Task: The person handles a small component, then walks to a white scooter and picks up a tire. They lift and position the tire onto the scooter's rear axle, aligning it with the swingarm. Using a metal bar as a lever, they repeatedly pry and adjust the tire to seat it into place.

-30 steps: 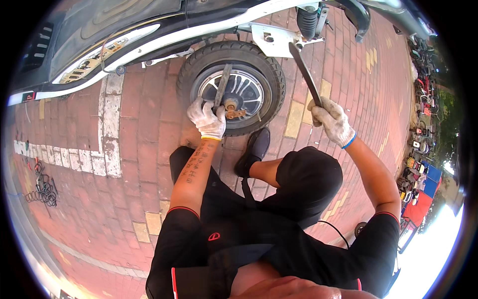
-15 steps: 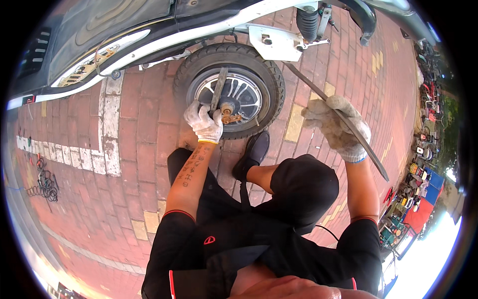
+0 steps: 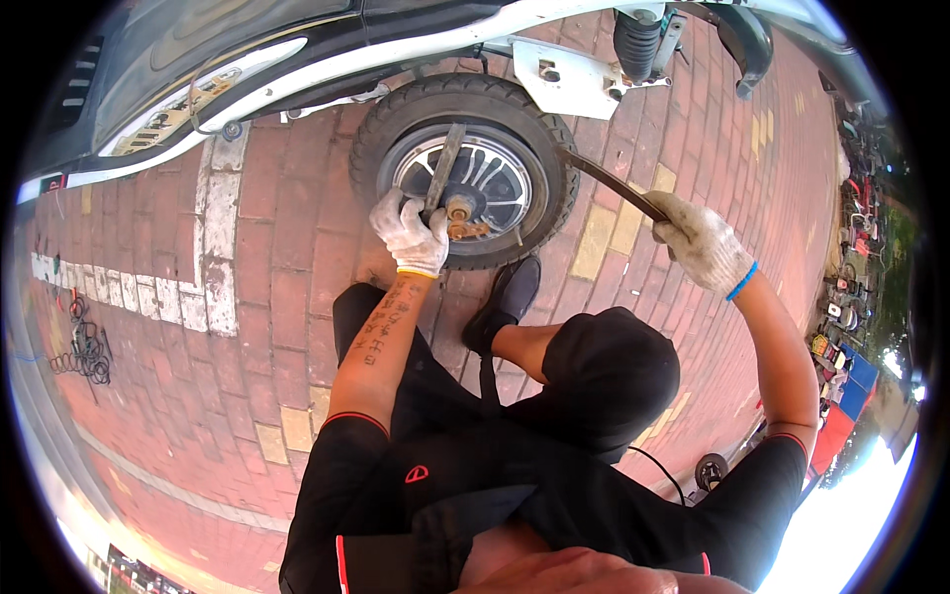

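red brick, black rubber, white gloves

tyre (image 3: 396, 119) black, hub (image 3: 485, 178) silver; gloves (image 3: 411, 238) white, one cuff yellow, one blue; paving (image 3: 267, 327) red with yellow bricks, white stripe.

Free room: bare brick pavement (image 3: 267, 327) left of the wheel (image 3: 465, 183), open as far as the coiled cable (image 3: 84, 342) at the far left; more open brick right of the wheel.

Obstacles: scooter body (image 3: 297, 59) close above the tyre; white bracket (image 3: 569, 79) and shock absorber (image 3: 638, 40) at upper right. Left hand (image 3: 411, 236) and metal bar (image 3: 443, 168) cover the hub. Long lever (image 3: 609, 188), gripped by right hand (image 3: 701, 243), crosses the right approach. Black shoe (image 3: 503, 302) blocks below the tyre.
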The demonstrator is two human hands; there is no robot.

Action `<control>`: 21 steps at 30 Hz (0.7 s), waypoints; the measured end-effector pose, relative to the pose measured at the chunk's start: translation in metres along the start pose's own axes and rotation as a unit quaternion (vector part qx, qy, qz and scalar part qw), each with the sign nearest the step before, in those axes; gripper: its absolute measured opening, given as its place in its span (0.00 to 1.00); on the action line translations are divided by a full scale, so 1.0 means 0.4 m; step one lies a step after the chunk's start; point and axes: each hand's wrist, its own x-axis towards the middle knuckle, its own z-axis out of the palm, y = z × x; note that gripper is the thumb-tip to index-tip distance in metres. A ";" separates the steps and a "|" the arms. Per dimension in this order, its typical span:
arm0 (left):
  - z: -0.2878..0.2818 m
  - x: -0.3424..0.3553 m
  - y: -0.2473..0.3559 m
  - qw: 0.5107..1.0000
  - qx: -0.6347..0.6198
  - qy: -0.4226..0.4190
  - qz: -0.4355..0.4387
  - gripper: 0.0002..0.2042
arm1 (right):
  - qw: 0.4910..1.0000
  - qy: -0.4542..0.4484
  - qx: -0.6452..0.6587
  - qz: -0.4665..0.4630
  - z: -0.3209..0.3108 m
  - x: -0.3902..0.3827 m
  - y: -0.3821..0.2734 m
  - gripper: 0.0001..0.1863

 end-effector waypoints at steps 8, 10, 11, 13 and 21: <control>0.008 -0.005 -0.007 1.000 -0.018 -0.006 -0.007 0.22 | 0.918 0.061 -0.381 -0.089 -0.053 0.189 -0.054 0.11; 0.008 -0.004 -0.013 1.000 -0.014 -0.012 -0.007 0.22 | 0.900 0.046 -0.426 -0.078 -0.063 0.222 -0.076 0.12; 0.007 -0.004 -0.013 1.000 -0.012 -0.015 -0.008 0.22 | 0.899 0.041 -0.429 -0.081 -0.063 0.235 -0.085 0.12; 0.008 -0.002 -0.013 1.000 -0.015 -0.019 -0.010 0.22 | 0.896 0.032 -0.434 -0.086 -0.065 0.259 -0.100 0.11; 0.012 -0.009 -0.025 1.000 -0.008 -0.020 0.005 0.20 | 0.849 0.029 -0.521 -0.084 -0.078 0.299 -0.181 0.10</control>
